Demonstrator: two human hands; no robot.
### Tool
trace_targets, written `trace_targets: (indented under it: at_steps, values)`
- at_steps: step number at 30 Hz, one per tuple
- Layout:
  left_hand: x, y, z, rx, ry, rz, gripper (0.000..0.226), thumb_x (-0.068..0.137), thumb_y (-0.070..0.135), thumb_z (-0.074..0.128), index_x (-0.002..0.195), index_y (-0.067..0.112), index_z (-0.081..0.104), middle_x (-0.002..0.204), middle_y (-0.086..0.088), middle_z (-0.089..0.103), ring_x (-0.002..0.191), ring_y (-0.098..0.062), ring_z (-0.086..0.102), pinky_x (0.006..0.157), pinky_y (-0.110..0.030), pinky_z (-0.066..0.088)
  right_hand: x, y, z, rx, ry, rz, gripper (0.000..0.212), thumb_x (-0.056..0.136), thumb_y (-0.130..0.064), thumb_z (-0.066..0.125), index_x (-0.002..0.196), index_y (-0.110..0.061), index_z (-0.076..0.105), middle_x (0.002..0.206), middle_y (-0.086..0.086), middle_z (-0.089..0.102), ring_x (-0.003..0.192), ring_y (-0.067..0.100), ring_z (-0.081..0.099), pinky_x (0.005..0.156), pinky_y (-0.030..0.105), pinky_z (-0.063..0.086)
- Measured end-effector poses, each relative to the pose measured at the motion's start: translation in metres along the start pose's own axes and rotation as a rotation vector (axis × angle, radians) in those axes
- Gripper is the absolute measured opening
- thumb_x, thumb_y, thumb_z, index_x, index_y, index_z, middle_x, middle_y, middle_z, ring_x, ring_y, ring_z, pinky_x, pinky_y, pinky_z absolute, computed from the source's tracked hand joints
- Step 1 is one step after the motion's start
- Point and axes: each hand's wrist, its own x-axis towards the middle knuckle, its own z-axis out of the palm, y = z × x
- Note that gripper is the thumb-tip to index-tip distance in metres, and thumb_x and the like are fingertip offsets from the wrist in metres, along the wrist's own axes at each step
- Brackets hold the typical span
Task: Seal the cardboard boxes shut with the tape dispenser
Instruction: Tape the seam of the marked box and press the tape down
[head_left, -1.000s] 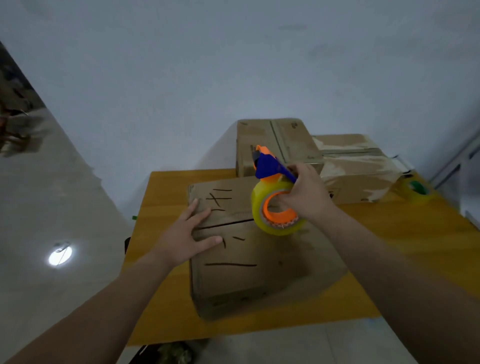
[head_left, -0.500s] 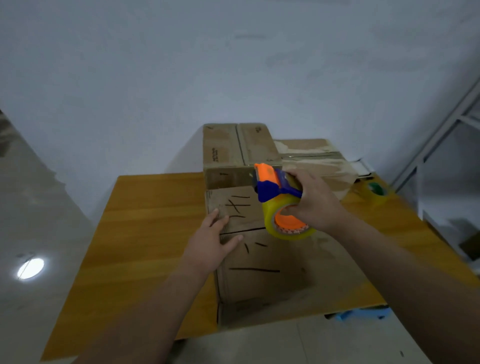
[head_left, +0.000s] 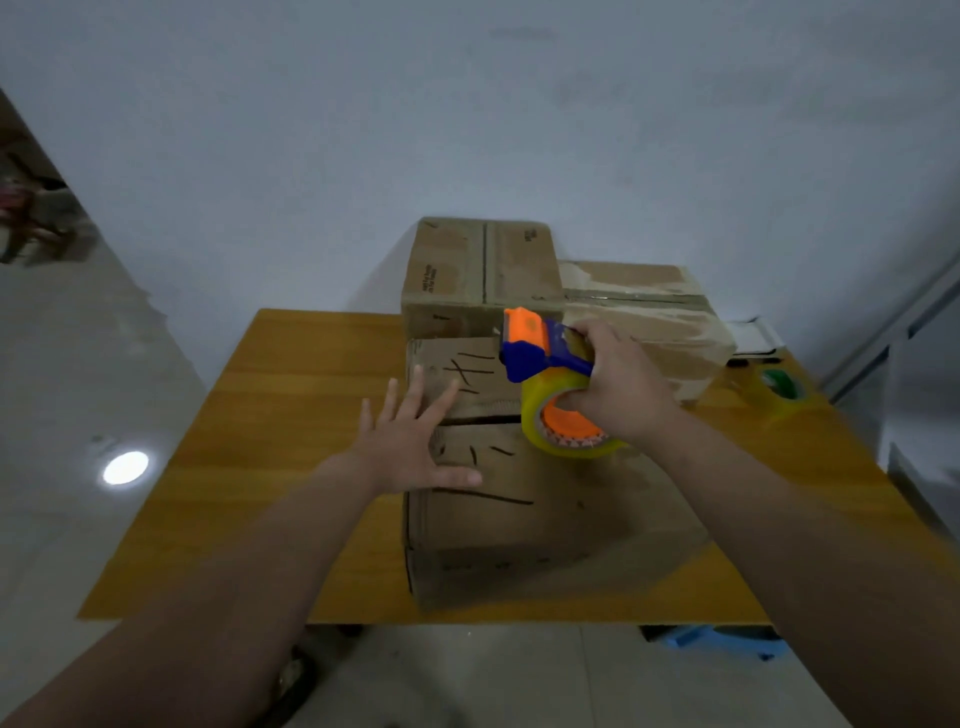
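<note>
A cardboard box (head_left: 519, 525) with black pen marks on its top stands at the table's front edge, its flaps closed along a seam across the middle. My left hand (head_left: 410, 441) lies flat with spread fingers on the box's left top edge. My right hand (head_left: 618, 384) grips the tape dispenser (head_left: 550, 379), blue and orange with a yellowish tape roll, held over the far part of the box top near the seam.
Two more cardboard boxes stand behind: a taller one (head_left: 478, 275) and a lower one (head_left: 649, 317) to its right. A green tape roll (head_left: 779, 387) lies at the far right of the wooden table (head_left: 270, 441). A blue object (head_left: 727, 639) sits on the floor below.
My head has shifted, so the box now sits more centred. The dispenser has moved toward the box's far edge. My left hand has spread its fingers wider on the box.
</note>
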Motion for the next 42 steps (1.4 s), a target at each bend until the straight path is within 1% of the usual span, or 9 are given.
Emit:
trace_targets:
  at_steps: [3,7,16,20,22,26,30,35,42]
  values:
    - [0.009,-0.002,-0.001,0.061,0.043,0.074,0.120,0.043,0.103,0.024,0.145,0.047,-0.006,0.151,0.009,-0.029,0.135,-0.016,-0.034,0.109,-0.052,-0.016,0.008,0.002,-0.001,0.003,-0.013,0.040,0.066,0.065,-0.024,0.082,0.122,-0.021,0.047,0.101,-0.006,0.048,0.084,0.014,0.046,0.062,0.025,0.033]
    - [0.006,-0.004,0.003,-0.140,0.115,0.107,0.113,0.052,0.093,0.040,0.148,0.037,0.019,0.158,0.011,-0.003,0.142,-0.008,-0.014,0.115,-0.039,0.004,0.013,0.001,-0.001,0.094,0.004,0.053,0.068,0.065,-0.027,0.083,0.122,-0.023,0.047,0.104,-0.006,0.049,0.088,0.014,0.049,0.061,0.021,0.036]
    - [-0.002,0.012,-0.019,-0.089,0.076,0.048,0.085,0.076,0.076,0.032,0.147,0.030,0.028,0.158,0.002,0.009,0.145,-0.017,0.000,0.115,-0.044,-0.001,0.003,-0.006,0.015,0.079,0.013,0.010,0.073,0.068,-0.030,0.084,0.129,-0.022,0.045,0.120,0.000,0.054,0.108,0.018,0.051,0.084,0.032,0.047]
    - [-0.010,0.047,-0.062,-0.896,0.183,-0.158,0.095,0.072,0.080,0.007,0.121,0.020,0.062,0.127,0.000,0.059,0.115,-0.010,0.050,0.102,-0.036,0.034,0.003,-0.004,0.009,0.090,0.003,0.025,0.076,0.066,-0.031,0.085,0.130,-0.022,0.045,0.119,-0.001,0.056,0.103,0.016,0.051,0.079,0.027,0.042]
    - [-0.012,0.064,-0.077,-1.140,0.087,-0.217,0.104,0.067,0.085,0.007,0.112,0.011,0.065,0.104,-0.005,0.071,0.098,-0.016,0.065,0.089,-0.033,0.049,0.002,-0.006,0.009,0.060,0.006,-0.012,0.074,0.067,-0.031,0.084,0.129,-0.021,0.046,0.118,0.000,0.056,0.099,0.012,0.049,0.078,0.026,0.040]
    - [-0.014,0.075,-0.089,-1.250,0.045,-0.241,0.078,0.083,0.075,0.031,0.099,0.006,0.065,0.085,-0.011,0.071,0.074,-0.020,0.065,0.067,-0.028,0.052,0.001,-0.010,0.009,0.037,-0.009,-0.061,0.071,0.072,-0.029,0.081,0.131,-0.019,0.044,0.122,0.003,0.053,0.106,0.016,0.049,0.084,0.028,0.043]
    - [-0.016,0.065,-0.089,-1.268,0.138,-0.170,0.019,0.096,0.024,0.054,0.093,0.008,0.065,0.076,-0.007,0.068,0.067,-0.014,0.061,0.060,-0.024,0.050,0.002,-0.011,0.004,0.057,-0.067,-0.096,0.089,0.071,-0.025,0.082,0.142,-0.032,0.029,0.132,0.002,0.050,0.114,0.020,0.051,0.088,0.034,0.049]
    - [-0.022,0.043,-0.102,-0.984,0.225,-0.132,0.020,0.095,0.021,0.055,0.082,0.010,0.066,0.061,0.002,0.068,0.055,-0.006,0.062,0.051,-0.016,0.048,0.015,-0.026,-0.012,-0.271,-0.309,-0.321,0.101,0.083,-0.040,0.066,0.128,-0.068,-0.020,0.106,-0.005,0.039,0.076,0.008,0.047,0.057,0.016,0.034]
    - [-0.059,-0.017,-0.093,-0.962,0.413,-0.258,0.021,0.095,0.020,0.056,0.081,0.006,0.064,0.072,-0.005,0.063,0.063,-0.014,0.056,0.048,-0.015,0.045,0.027,-0.031,-0.043,-0.527,-0.340,-0.494,0.080,0.079,-0.075,0.043,0.137,-0.061,-0.010,0.109,0.001,0.037,0.085,0.014,0.044,0.071,0.029,0.040]
